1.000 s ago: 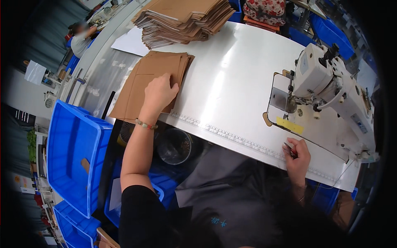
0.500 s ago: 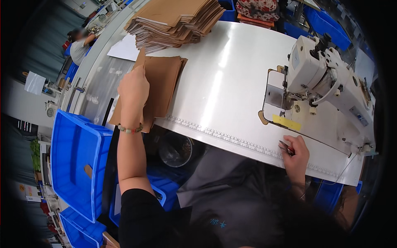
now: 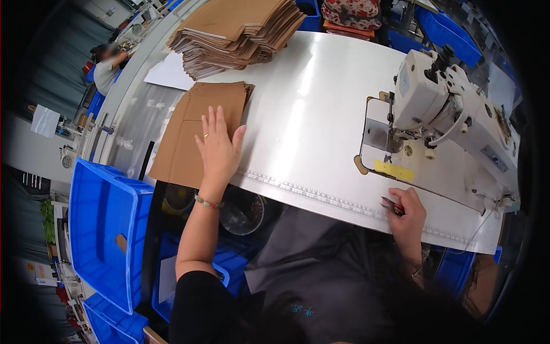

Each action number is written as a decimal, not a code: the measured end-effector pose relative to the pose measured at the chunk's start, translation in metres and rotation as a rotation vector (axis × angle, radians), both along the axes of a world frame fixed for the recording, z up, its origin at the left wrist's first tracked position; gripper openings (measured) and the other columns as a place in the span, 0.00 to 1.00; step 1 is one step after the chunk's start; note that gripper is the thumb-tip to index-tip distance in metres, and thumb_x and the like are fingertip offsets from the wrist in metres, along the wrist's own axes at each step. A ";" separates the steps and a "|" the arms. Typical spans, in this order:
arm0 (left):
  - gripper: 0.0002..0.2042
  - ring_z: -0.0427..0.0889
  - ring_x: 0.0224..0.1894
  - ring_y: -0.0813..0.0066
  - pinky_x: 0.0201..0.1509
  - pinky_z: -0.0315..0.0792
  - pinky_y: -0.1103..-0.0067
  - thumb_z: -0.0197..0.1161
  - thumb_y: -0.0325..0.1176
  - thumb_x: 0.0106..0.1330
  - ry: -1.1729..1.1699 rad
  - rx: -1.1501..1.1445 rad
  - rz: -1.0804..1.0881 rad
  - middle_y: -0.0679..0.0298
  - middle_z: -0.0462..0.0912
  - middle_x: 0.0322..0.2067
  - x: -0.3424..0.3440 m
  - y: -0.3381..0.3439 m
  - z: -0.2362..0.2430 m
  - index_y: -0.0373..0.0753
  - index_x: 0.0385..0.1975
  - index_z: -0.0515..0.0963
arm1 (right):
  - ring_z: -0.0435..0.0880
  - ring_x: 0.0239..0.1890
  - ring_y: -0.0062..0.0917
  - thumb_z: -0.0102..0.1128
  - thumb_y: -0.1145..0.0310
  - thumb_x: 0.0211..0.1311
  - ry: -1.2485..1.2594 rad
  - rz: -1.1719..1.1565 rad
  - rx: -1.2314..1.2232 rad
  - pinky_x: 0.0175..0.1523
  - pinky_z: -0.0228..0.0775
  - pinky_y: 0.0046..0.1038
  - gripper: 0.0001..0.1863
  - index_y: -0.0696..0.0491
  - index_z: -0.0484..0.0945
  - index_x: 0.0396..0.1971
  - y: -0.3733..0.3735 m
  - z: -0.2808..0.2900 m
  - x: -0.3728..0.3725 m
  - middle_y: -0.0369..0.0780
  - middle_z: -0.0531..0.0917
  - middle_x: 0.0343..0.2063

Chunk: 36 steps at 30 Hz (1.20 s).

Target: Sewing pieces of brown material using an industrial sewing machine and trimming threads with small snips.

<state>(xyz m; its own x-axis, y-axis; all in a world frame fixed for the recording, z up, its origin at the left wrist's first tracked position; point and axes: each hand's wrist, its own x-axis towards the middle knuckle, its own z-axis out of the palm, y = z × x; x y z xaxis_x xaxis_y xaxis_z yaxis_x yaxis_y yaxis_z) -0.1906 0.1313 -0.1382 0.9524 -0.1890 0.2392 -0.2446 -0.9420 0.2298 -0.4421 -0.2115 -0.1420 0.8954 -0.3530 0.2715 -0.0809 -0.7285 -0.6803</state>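
Note:
My left hand [image 3: 220, 150] is open, palm down with fingers spread, over the right part of a small pile of flat brown pieces [image 3: 182, 143]. Whether the palm presses on them or hovers just above, I cannot tell. The pile lies at the left of the white table, its near end reaching past the front edge. Near the front edge at the right, my right hand [image 3: 410, 219] is closed around small red-and-dark thread snips [image 3: 392, 204], blades pointing left. A white sewing machine [image 3: 431, 102] stands just beyond that hand.
A tall stack of brown pieces [image 3: 229, 43] sits at the far left on the white table [image 3: 286, 120], by a white sheet [image 3: 171, 73]. A blue bin [image 3: 109, 223] stands left of the table. Below the front edge is a round bucket [image 3: 243, 215]. Another person [image 3: 106, 71] sits far left.
My left hand has come down and right from the far edge of the brown pieces, opening from a closed grip. The top piece now lies flat. My right hand stays almost still.

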 end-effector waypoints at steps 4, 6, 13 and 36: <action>0.40 0.48 0.78 0.43 0.73 0.44 0.38 0.51 0.60 0.74 0.004 0.145 0.034 0.47 0.51 0.77 0.001 0.015 -0.003 0.37 0.76 0.54 | 0.71 0.24 0.29 0.67 0.83 0.47 0.001 0.001 -0.032 0.30 0.65 0.28 0.18 0.56 0.81 0.41 0.001 0.001 -0.001 0.41 0.71 0.27; 0.41 0.47 0.78 0.43 0.73 0.43 0.37 0.50 0.62 0.73 0.068 0.192 0.017 0.48 0.50 0.77 0.003 0.015 0.001 0.38 0.76 0.53 | 0.71 0.23 0.29 0.67 0.82 0.47 -0.002 -0.007 -0.047 0.30 0.65 0.29 0.17 0.56 0.81 0.41 0.003 0.000 -0.002 0.41 0.71 0.27; 0.10 0.84 0.46 0.57 0.50 0.75 0.64 0.63 0.37 0.69 -0.548 -0.056 -0.339 0.60 0.88 0.39 0.065 -0.021 0.070 0.38 0.41 0.83 | 0.77 0.24 0.34 0.71 0.75 0.51 0.007 -0.002 -0.094 0.29 0.68 0.31 0.14 0.53 0.82 0.40 0.002 0.001 -0.003 0.40 0.76 0.28; 0.11 0.87 0.42 0.49 0.46 0.79 0.60 0.60 0.36 0.66 -0.407 0.383 -0.089 0.51 0.88 0.37 0.203 -0.092 0.141 0.41 0.39 0.87 | 0.77 0.21 0.32 0.72 0.72 0.53 -0.089 0.015 -0.180 0.25 0.66 0.31 0.11 0.53 0.82 0.37 0.004 -0.003 -0.001 0.38 0.75 0.25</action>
